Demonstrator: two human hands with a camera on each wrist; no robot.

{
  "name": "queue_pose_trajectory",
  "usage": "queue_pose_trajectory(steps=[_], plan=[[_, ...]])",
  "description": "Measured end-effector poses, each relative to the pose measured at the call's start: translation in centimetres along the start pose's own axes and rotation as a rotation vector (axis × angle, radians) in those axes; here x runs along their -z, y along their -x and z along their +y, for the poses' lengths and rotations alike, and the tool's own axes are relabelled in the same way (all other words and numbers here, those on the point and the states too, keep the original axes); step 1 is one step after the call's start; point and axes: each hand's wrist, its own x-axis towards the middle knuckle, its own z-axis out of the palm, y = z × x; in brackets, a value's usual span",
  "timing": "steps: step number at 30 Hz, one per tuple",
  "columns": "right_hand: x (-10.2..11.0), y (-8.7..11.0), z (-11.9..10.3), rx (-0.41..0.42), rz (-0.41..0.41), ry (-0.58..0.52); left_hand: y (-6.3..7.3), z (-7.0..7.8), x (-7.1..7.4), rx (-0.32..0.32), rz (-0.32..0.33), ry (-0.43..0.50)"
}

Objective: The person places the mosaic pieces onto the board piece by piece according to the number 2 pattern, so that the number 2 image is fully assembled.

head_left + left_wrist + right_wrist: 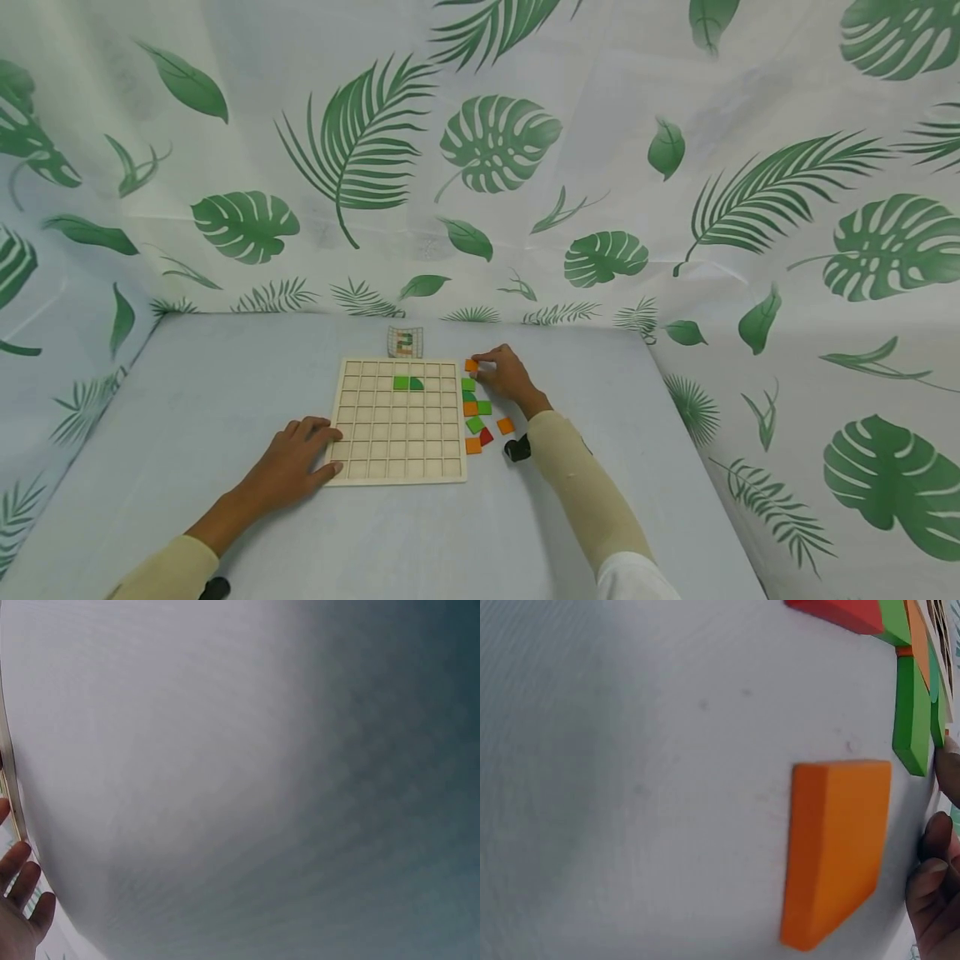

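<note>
A pale wooden grid board (397, 421) lies flat on the table. My left hand (296, 458) rests at its left edge, with spread fingertips and thumb over the rim; part of this hand (22, 900) shows at the left of the left wrist view. Beyond the board's upper right corner, my right hand (506, 373) pinches an orange tile (470, 365) between thumb and index finger. On the grid, a light green square tile (401, 383) sits beside a dark green rounded tile (417, 384).
Loose tiles line the board's right side: several orange ones, including one nearer the wrist (847, 847), green ones (483, 407) and a red one (486, 436). A small card with a grid pattern (405, 342) lies behind the board. Leaf-printed curtain (495, 142) hangs behind the table.
</note>
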Motion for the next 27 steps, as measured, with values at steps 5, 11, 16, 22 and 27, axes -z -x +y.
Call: queue_pose_trajectory(steps=[5, 11, 16, 22, 27], plan=[[-0.23, -0.03, 0.00, -0.006, 0.029, 0.009, -0.04, 0.05, -0.03, 0.006, -0.005, -0.008], [-0.33, 0.21, -0.14, 0.029, 0.072, -0.014, -0.09, 0.14, 0.06, 0.011, -0.011, -0.017], [-0.44, 0.36, -0.18, 0.027, 0.068, -0.014, -0.10, 0.26, 0.20, 0.010, -0.013, -0.012], [-0.47, 0.36, -0.15, 0.021, 0.040, -0.005, -0.10, 0.33, 0.36, 0.016, -0.011, -0.002], [-0.18, 0.61, -0.46, 0.038, 0.014, -0.002, -0.06, 0.43, 0.42, 0.020, -0.014, -0.002]])
